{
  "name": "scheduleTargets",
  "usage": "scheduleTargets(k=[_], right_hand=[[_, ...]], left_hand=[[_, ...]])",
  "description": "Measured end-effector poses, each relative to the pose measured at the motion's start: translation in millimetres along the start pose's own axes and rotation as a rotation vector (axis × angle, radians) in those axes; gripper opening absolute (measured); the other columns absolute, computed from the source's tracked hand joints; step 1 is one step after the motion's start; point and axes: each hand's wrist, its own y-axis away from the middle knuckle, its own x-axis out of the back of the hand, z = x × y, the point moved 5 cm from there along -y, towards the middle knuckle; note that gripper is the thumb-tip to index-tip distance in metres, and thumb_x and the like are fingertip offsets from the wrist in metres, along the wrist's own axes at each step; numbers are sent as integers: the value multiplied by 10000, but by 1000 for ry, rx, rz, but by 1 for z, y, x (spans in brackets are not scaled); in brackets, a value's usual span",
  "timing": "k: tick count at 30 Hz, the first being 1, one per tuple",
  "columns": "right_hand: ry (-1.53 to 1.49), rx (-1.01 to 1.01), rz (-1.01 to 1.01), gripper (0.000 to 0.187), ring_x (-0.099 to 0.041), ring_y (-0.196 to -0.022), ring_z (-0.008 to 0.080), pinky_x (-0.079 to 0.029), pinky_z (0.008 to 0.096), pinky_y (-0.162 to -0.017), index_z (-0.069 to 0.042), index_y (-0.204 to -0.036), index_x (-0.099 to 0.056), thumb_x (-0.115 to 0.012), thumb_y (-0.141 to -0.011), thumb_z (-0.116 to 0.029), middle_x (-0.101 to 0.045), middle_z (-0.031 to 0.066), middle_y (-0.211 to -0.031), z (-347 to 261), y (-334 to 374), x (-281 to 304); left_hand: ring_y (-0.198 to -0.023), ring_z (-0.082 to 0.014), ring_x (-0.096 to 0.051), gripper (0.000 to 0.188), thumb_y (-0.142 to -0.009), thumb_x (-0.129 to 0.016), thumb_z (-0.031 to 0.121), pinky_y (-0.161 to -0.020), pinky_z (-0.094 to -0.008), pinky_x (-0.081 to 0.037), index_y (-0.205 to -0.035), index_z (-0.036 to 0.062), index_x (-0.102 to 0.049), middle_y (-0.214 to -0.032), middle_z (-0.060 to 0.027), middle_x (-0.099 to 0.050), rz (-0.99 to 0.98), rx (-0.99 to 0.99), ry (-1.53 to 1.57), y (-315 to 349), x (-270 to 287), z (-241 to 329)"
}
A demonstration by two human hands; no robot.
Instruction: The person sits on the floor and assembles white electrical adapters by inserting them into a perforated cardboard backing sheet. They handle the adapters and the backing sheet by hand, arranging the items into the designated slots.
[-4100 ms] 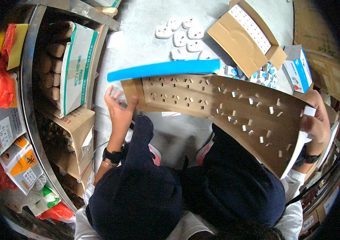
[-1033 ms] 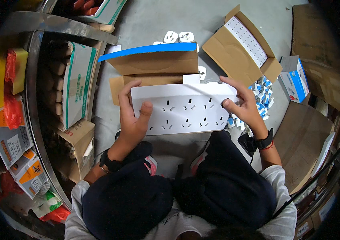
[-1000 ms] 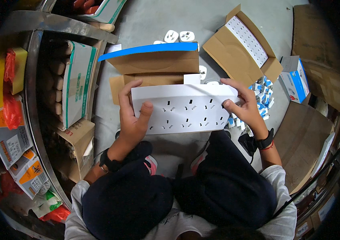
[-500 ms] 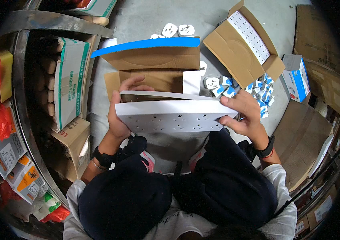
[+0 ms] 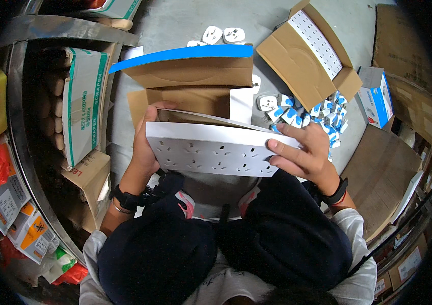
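Left grip [image 5: 146, 150] and right grip [image 5: 313, 152], both closed, hold opposite ends of a folded white slotted cardboard insert [image 5: 207, 152]; folding seems underway, next needing even support

Supporting surface: smooth grey floor [image 5: 175, 23]. Placed directly on the floor: one open cardboard box [image 5: 200, 74] at centre, its raised flap edged in blue; a second open cardboard box [image 5: 292, 66] at upper right; several white plugs [image 5: 212, 35] beyond the centre box; a heap of blue-and-white plugs [image 5: 335, 122] just beside the second box. Two pink-trimmed shoes [image 5: 187, 204] stand on the floor nearer the lower edge.
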Motion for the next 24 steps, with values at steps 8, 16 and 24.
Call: scheduleTargets(k=[8, 16, 24], right_hand=[[-42, -171, 84, 603, -592, -655, 169, -413, 271, -564, -33, -1212, -570, -793, -736, -328, -676, 124, -1119, 4, 11, -12], [-492, -926, 18, 519, -601, -764, 135, -459, 241, -646, -72, -1298, -527, -698, -810, -119, -657, 126, -1025, 28, 37, -38], [-862, -879, 315, 483, -590, -1007, 163, -455, 276, -873, -56, -1333, -467, -629, -879, -21, -610, 121, -1146, 30, 42, -46]], left_hand=[[-798, -153, -648, 482, -1015, -355, 469, -654, -302, -539, -1124, 52, -569, -948, -82, -638, 48, -43, -104, 3, 8, 7], [-850, -112, -568, 442, -1041, -348, 393, -799, -253, -452, -1036, 25, -592, -940, -51, -618, 174, -369, -354, 8, 3, 16], [-932, -135, -568, 467, -1038, -336, 415, -853, -265, -434, -1094, 13, -566, -990, -70, -596, 176, -492, -472, 17, 0, 24]])
